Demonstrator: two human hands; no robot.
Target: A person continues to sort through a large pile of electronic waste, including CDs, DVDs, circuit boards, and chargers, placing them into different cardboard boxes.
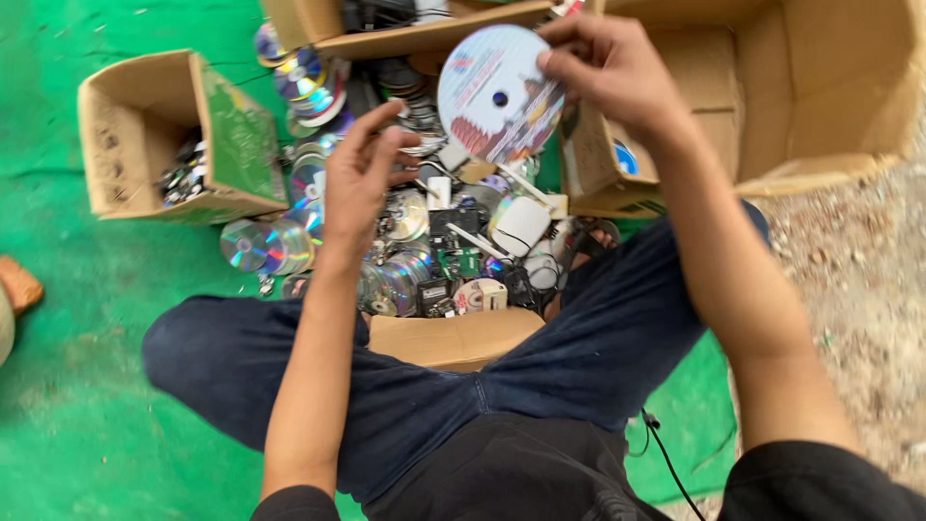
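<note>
R hand (603, 68) pinching printed disc (500, 94), L hand (362, 169) open, empty, above disc pile (405, 260), tan box (145, 135) at left

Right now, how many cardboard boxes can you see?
4: a small box at left, one at top centre, a large one at right, and one between the knees. Others may be hidden.

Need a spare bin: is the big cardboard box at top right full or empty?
Looks empty: the big cardboard box lies open, showing bare inner walls; its far corner is out of frame.
</note>
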